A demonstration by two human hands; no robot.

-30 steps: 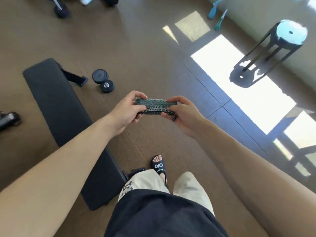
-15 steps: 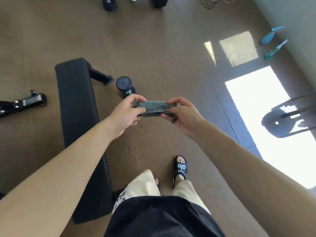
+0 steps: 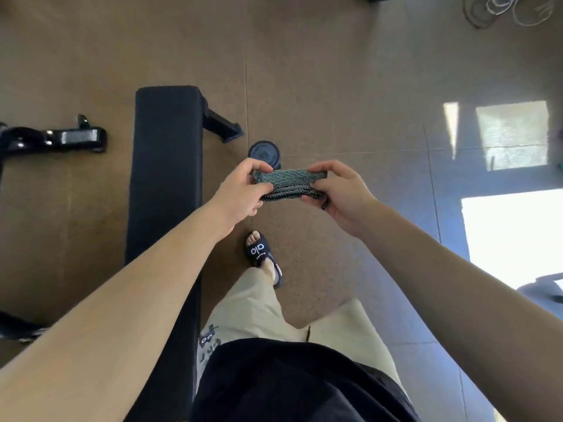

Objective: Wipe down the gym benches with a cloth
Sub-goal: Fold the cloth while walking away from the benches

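L hand (image 3: 240,193) & R hand (image 3: 341,196) pinched shut, arms outstretched.

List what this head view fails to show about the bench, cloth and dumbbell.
- Bench: near end hidden by the left arm and torso.
- Cloth: folded; its ends sit inside the left hand and right hand, so its size is unknown.
- Dumbbell: only one end shows; the hands and cloth cover the rest.
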